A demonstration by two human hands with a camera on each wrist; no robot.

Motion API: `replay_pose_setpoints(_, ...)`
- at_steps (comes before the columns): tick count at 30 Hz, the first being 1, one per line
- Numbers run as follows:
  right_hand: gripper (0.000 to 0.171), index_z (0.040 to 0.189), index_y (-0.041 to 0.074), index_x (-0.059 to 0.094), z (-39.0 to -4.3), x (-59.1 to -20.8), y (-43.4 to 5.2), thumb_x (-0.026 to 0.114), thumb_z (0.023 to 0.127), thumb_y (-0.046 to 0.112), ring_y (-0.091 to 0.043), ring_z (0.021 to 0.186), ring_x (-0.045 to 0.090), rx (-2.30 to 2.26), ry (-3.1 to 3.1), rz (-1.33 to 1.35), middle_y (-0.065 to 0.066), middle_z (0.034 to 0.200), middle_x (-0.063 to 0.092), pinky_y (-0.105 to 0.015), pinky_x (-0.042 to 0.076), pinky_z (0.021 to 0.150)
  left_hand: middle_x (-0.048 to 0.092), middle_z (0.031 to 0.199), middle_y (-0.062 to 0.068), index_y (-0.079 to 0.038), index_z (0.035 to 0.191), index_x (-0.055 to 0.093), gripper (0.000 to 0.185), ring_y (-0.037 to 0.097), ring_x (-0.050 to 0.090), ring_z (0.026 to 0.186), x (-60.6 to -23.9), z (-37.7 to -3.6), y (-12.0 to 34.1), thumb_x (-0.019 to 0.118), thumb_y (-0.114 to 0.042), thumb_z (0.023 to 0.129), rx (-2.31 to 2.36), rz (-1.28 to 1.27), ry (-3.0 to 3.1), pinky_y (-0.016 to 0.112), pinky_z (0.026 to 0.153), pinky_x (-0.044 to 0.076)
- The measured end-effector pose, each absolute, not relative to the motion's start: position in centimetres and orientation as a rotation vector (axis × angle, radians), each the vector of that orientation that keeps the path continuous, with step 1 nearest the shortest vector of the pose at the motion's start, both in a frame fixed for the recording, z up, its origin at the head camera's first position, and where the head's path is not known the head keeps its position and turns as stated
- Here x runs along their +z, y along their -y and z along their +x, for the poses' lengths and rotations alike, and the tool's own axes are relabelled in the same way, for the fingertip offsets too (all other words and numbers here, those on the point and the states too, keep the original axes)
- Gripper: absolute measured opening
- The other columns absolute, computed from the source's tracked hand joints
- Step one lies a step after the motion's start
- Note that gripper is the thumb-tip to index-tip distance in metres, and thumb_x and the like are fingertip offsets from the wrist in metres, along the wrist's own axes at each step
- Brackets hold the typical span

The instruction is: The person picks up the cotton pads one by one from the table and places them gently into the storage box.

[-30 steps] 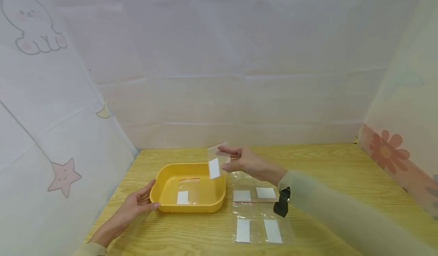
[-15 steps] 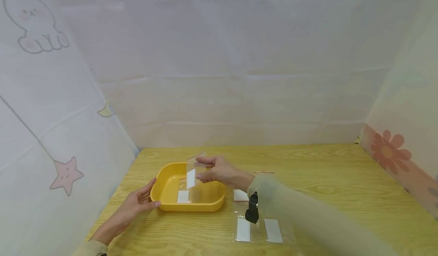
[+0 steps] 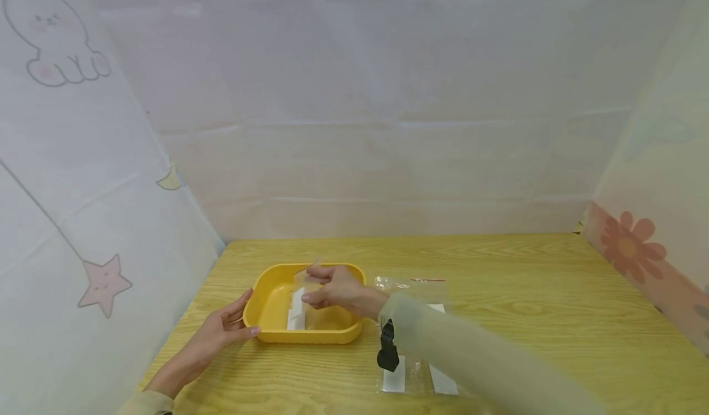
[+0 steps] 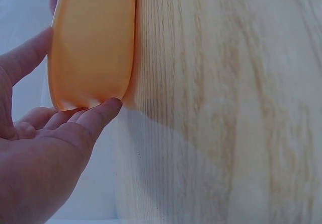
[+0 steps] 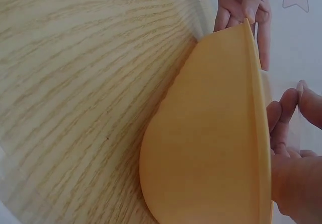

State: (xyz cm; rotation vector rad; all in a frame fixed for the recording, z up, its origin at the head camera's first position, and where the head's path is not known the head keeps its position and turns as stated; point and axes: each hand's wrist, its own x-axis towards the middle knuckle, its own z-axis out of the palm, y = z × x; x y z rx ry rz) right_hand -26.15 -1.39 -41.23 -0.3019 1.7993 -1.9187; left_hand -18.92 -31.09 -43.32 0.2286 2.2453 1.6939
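My right hand (image 3: 339, 289) pinches a small clear zip bag (image 3: 298, 296) with a white slip in it, low inside the yellow plastic basin (image 3: 304, 337). The held bag hangs upright and overlaps another such bag (image 3: 295, 324) lying on the basin floor. At the basin's left end, my left hand (image 3: 217, 334) holds the side, thumb by the near corner and fingers along the outer wall. In the left wrist view, the fingers (image 4: 103, 116) press the wall from below. Behind the rim in the right wrist view, the right hand (image 5: 297, 173) is partly hidden.
Right of the basin, several more clear zip bags lie flat, among them a near left bag (image 3: 394, 378) and a near right bag (image 3: 443, 380). The right sleeve (image 3: 471, 347) covers part of them. Printed sheets (image 3: 354, 156) stand around the wooden table (image 3: 515, 273).
My right hand has carried the zip bag left and down, from over the basin's right rim into the basin. The left hand stays at the basin's left end.
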Motion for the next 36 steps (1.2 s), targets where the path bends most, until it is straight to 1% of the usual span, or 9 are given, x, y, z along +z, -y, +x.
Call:
replay_pose_setpoints(11, 0.074, 0.153, -0.01, 0.046, -25.5, -42.1, 2.9, 0.08, 0.088, -0.01, -0.019, 0.077, 0.069, -1.891, -1.852, -0.292, -0.025, 0.158, 0.047, -0.038, 0.064, 0.08, 0.012, 0.172, 0.02, -0.005, 0.169, 0.01, 0.09, 0.048, 0.03, 0.15, -43.4, -18.8, 30.9, 0.07, -0.017, 0.104, 1.698, 0.225, -2.24, 0.034, 0.106, 0.051)
replay_pose_setpoints(17, 0.071, 0.152, -0.011, 0.049, -25.2, -42.5, 3.0, 0.081, 0.089, -0.005, -0.018, 0.072, 0.065, -1.776, -1.96, -0.31, -0.026, 0.15, 0.055, -0.038, 0.064, 0.077, 0.011, 0.172, 0.02, -0.005, 0.169, 0.01, 0.09, 0.048, 0.031, 0.15, -43.5, -19.0, 31.0, 0.071, -0.016, 0.104, 1.704, 0.237, -2.237, 0.033, 0.105, 0.052)
replay_pose_setpoints(20, 0.071, 0.152, -0.01, 0.048, -25.2, -42.5, 2.7, 0.081, 0.09, -0.003, -0.02, 0.069, 0.065, -1.694, -2.011, -0.348, -0.02, 0.128, 0.068, -0.04, 0.064, 0.076, 0.011, 0.172, 0.02, -0.005, 0.169, 0.01, 0.09, 0.048, 0.03, 0.15, -43.5, -19.0, 31.0, 0.071, -0.016, 0.104, 1.706, 0.24, -2.236, 0.032, 0.105, 0.051)
replay_pose_setpoints(22, 0.072, 0.153, -0.01, 0.048, -25.2, -42.4, 2.5, 0.082, 0.09, 0.0, -0.024, 0.067, 0.068, -1.624, -2.062, -0.385, -0.017, 0.107, 0.074, -0.042, 0.064, 0.075, 0.011, 0.172, 0.02, -0.005, 0.169, 0.011, 0.09, 0.048, 0.031, 0.15, -43.5, -19.0, 31.1, 0.071, -0.016, 0.103, 1.706, 0.236, -2.235, 0.032, 0.105, 0.051)
replay_pose_setpoints(24, 0.072, 0.153, -0.009, 0.049, -25.1, -42.2, 2.4, 0.083, 0.09, 0.003, -0.028, 0.066, 0.069, -1.555, -2.118, -0.412, -0.013, 0.088, 0.073, -0.043, 0.064, 0.073, 0.011, 0.172, 0.019, -0.005, 0.169, 0.01, 0.09, 0.048, 0.03, 0.15, -43.5, -19.0, 31.1, 0.071, -0.016, 0.103, 1.706, 0.234, -2.233, 0.032, 0.105, 0.052)
replay_pose_setpoints(26, 0.072, 0.152, -0.007, 0.051, -25.0, -42.0, 2.2, 0.084, 0.09, 0.005, -0.03, 0.066, 0.069, -1.485, -2.188, -0.42, -0.014, 0.082, 0.072, -0.043, 0.064, 0.071, 0.011, 0.172, 0.019, -0.005, 0.169, 0.01, 0.09, 0.048, 0.03, 0.15, -43.4, -19.1, 31.1, 0.071, -0.016, 0.103, 1.704, 0.232, -2.232, 0.032, 0.105, 0.052)
replay_pose_setpoints(31, 0.069, 0.151, -0.004, 0.055, -25.0, -41.0, 1.0, 0.085, 0.09, 0.009, -0.024, 0.06, 0.065, -1.321, -2.333, -0.451, -0.014, 0.084, 0.07, -0.034, 0.058, 0.055, 0.01, 0.172, 0.019, -0.005, 0.169, 0.01, 0.09, 0.048, 0.03, 0.15, -43.5, -19.1, 31.3, 0.071, -0.016, 0.103, 1.705, 0.241, -2.227, 0.032, 0.106, 0.051)
replay_pose_setpoints(34, 0.058, 0.144, -0.003, 0.063, -25.0, -39.8, -0.5, 0.084, 0.092, 0.011, -0.026, 0.062, 0.068, -1.238, -2.412, -0.56, -0.021, 0.101, 0.074, -0.031, 0.056, 0.052, 0.01, 0.172, 0.019, -0.005, 0.169, 0.01, 0.09, 0.048, 0.03, 0.15, -43.6, -19.1, 31.4, 0.071, -0.016, 0.103, 1.705, 0.245, -2.231, 0.032, 0.106, 0.051)
replay_pose_setpoints(36, 0.048, 0.136, -0.003, 0.068, -25.0, -38.6, -1.8, 0.083, 0.093, 0.012, -0.028, 0.068, 0.071, -1.216, -2.441, -0.634, -0.023, 0.111, 0.074, -0.031, 0.057, 0.054, 0.01, 0.172, 0.019, -0.005, 0.169, 0.01, 0.09, 0.048, 0.03, 0.15, -43.7, -19.1, 31.4, 0.071, -0.016, 0.103, 1.703, 0.248, -2.232, 0.032, 0.106, 0.051)
